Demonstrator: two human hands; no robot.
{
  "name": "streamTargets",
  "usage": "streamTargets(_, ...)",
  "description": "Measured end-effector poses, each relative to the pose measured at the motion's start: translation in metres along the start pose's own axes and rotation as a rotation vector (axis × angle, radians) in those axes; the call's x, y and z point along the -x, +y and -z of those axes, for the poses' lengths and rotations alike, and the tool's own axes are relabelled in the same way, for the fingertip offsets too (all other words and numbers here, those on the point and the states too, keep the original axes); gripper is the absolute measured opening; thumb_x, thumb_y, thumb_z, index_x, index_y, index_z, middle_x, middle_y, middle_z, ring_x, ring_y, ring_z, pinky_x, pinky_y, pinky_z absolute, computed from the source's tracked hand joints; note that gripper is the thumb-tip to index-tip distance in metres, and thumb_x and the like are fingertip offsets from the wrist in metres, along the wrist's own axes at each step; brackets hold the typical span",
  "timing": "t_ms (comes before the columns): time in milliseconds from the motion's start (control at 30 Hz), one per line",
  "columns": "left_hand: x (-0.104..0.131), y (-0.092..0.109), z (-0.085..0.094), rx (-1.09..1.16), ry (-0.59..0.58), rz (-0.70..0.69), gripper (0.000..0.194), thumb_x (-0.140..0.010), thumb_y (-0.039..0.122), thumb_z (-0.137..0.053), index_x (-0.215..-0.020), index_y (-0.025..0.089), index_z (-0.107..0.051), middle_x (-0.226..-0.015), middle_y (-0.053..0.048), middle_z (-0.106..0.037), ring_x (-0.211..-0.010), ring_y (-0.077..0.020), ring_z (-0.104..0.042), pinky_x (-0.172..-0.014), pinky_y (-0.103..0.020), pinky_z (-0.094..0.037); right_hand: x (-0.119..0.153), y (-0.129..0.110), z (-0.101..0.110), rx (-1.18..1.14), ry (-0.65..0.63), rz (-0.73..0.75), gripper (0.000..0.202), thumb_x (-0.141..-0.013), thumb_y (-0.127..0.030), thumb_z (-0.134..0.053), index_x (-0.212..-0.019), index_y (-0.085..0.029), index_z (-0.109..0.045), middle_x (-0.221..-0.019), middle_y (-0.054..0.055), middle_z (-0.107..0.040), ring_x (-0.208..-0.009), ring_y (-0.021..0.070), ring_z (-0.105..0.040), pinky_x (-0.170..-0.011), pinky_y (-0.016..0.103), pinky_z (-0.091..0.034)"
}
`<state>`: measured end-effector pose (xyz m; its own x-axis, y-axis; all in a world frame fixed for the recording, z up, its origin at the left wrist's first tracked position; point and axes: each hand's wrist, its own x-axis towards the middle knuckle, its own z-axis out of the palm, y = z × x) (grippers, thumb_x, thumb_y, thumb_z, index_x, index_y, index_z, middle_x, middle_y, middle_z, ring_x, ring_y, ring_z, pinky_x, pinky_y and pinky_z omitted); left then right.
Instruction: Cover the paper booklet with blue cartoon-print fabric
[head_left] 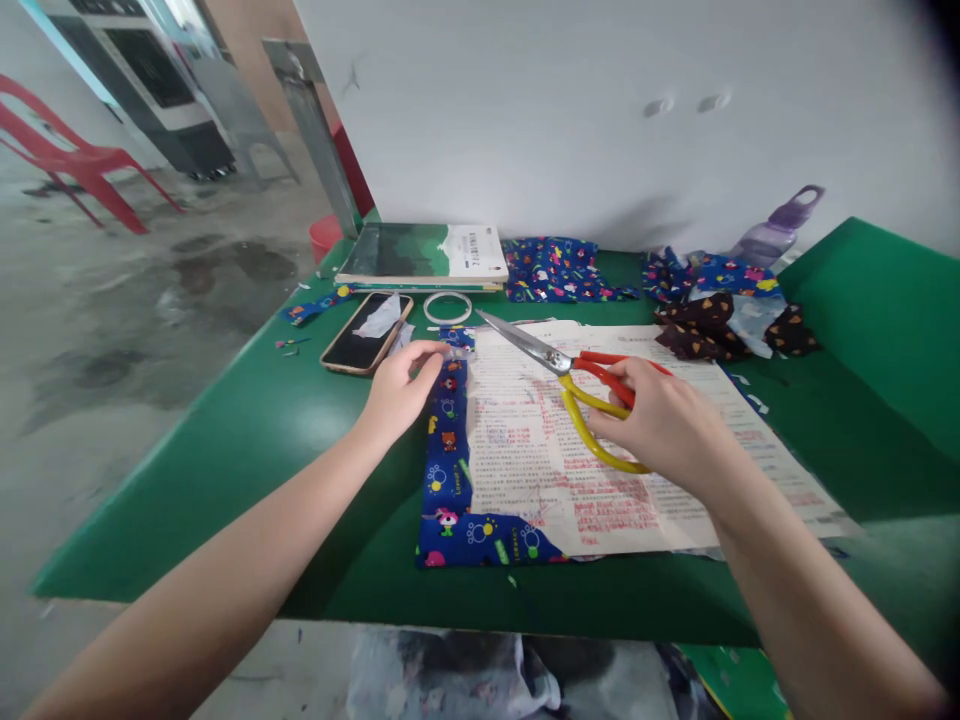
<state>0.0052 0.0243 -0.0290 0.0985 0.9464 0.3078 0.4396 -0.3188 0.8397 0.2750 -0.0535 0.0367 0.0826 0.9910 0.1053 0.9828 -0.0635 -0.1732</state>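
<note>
Green table (300, 410) under it all, paper (517, 480) lying flat on top, covered in print and red handwriting. Left to right: red chair (90, 165) on the floor, far off to the paper's left, with a cooler (161, 85) behind it, also well apart from the paper. Small blue strip (311, 305) beyond the paper's far left corner, then phone (352, 347), nearer that corner, white scrap (379, 317) on its screen. Left hand (409, 385) at the paper's far left corner, fingers bent over the cloth edge; fingertips poorly seen, can't tell if they pinch anything. Cloth (448, 440), blue with cartoon prints, lies under the paper, showing along its left and near edges. Books (427, 250) stacked behind the paper, white ring (448, 322) between them and it. Blue offcut (551, 268) behind the paper, right of the books. Scissors (559, 362) over the paper, tips toward its far left corner, one handle red, one yellow. Right hand (667, 420) above the paper's right half, grasping those handles. Brown fabric (697, 325) crumpled at the paper's far right corner; purple bottle (769, 240) farther back beyond that corner.
</note>
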Motion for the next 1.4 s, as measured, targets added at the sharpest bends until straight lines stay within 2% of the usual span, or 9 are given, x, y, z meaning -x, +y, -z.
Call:
streamTargets(200,-0.001,-0.004,0.000,-0.086,-0.010,-0.080,0.018,-0.087,0.029,-0.051,-0.097,0.020,-0.063,-0.101,-0.004,-0.066,-0.092,-0.0198,-0.061,-0.084,-0.033,-0.046,-0.035,0.023,-0.011,-0.104,0.100,-0.014,0.035,-0.065,-0.046,-0.065,-0.088,-0.021,-0.059,-0.074,0.002,-0.064,-0.063,0.0177,-0.054,-0.054,0.029,-0.035)
streamTargets(300,-0.002,-0.008,0.000,-0.086,0.011,-0.099,0.021,-0.087,0.026,-0.051,-0.105,0.020,-0.058,-0.106,-0.005,-0.063,-0.095,-0.0189,-0.059,-0.086,-0.033,-0.045,-0.048,0.035,-0.023,-0.081,0.190,-0.039,0.038,-0.066,-0.049,-0.065,-0.091,-0.021,-0.060,-0.078,0.005,-0.066,-0.067,0.0198,-0.057,-0.056,0.030,-0.036)
streamTargets(433,-0.004,-0.013,0.001,-0.089,0.006,-0.080,0.026,-0.085,0.025,-0.053,-0.111,0.020,-0.055,-0.110,-0.006,-0.061,-0.098,-0.0191,-0.059,-0.088,-0.033,-0.045,-0.055,0.055,-0.047,-0.101,0.386,-0.066,0.043,-0.070,-0.050,-0.063,-0.102,-0.021,-0.057,-0.087,0.006,-0.067,-0.075,0.0220,-0.059,-0.062,0.032,-0.039)
streamTargets(500,-0.005,-0.013,0.001,-0.121,0.022,-0.075,0.025,-0.085,0.025,-0.054,-0.109,0.020,-0.056,-0.110,-0.006,-0.062,-0.096,-0.0191,-0.059,-0.087,-0.033,-0.045,-0.056,0.066,-0.057,-0.143,0.410,-0.049,0.046,-0.072,-0.048,-0.062,-0.107,-0.020,-0.055,-0.090,0.007,-0.066,-0.079,0.0229,-0.060,-0.065,0.033,-0.041)
streamTargets(733,-0.008,-0.013,0.006,-0.167,0.055,-0.031,0.018,-0.085,0.027,-0.053,-0.098,0.021,-0.063,-0.102,-0.004,-0.066,-0.088,-0.0200,-0.061,-0.083,-0.034,-0.046,-0.059,0.080,-0.063,-0.246,0.419,-0.061,0.038,-0.077,-0.040,-0.057,-0.110,-0.022,-0.051,-0.098,0.005,-0.064,-0.083,0.0219,-0.059,-0.074,0.036,-0.043)
streamTargets(1033,-0.007,-0.012,0.009,-0.162,0.090,0.043,0.020,-0.086,0.033,-0.051,-0.093,0.022,-0.065,-0.094,-0.003,-0.067,-0.082,-0.0211,-0.060,-0.082,-0.036,-0.044,-0.060,0.074,-0.064,-0.367,0.337,-0.218,0.030,-0.068,-0.043,-0.063,-0.090,-0.023,-0.057,-0.084,0.001,-0.064,-0.069,0.0171,-0.056,-0.065,0.033,-0.042)
streamTargets(1233,-0.007,-0.020,0.006,-0.090,0.099,0.012,0.026,-0.086,0.026,-0.050,-0.111,0.022,-0.055,-0.101,-0.004,-0.061,-0.090,-0.0196,-0.059,-0.085,-0.036,-0.044,-0.064,0.080,-0.066,-0.421,0.321,-0.295,0.035,-0.066,-0.046,-0.063,-0.090,-0.023,-0.059,-0.083,0.002,-0.065,-0.066,0.0181,-0.057,-0.062,0.034,-0.042)
streamTargets(1333,-0.006,-0.018,0.007,-0.162,0.099,0.007,0.028,-0.082,0.025,-0.054,-0.110,0.022,-0.055,-0.106,-0.005,-0.059,-0.095,-0.0208,-0.057,-0.084,-0.035,-0.045,-0.065,0.083,-0.066,-0.410,0.322,-0.328,0.036,-0.065,-0.047,-0.064,-0.092,-0.023,-0.060,-0.084,0.002,-0.065,-0.068,0.0188,-0.058,-0.063,0.035,-0.043)
streamTargets(1400,-0.005,-0.015,0.008,-0.211,0.084,0.004,0.026,-0.082,0.023,-0.055,-0.108,0.022,-0.056,-0.103,-0.005,-0.060,-0.092,-0.0204,-0.057,-0.082,-0.034,-0.045,-0.066,0.084,-0.067,-0.412,0.317,-0.336,0.037,-0.065,-0.046,-0.064,-0.093,-0.023,-0.061,-0.085,0.002,-0.066,-0.069,0.0190,-0.059,-0.063,0.035,-0.043)
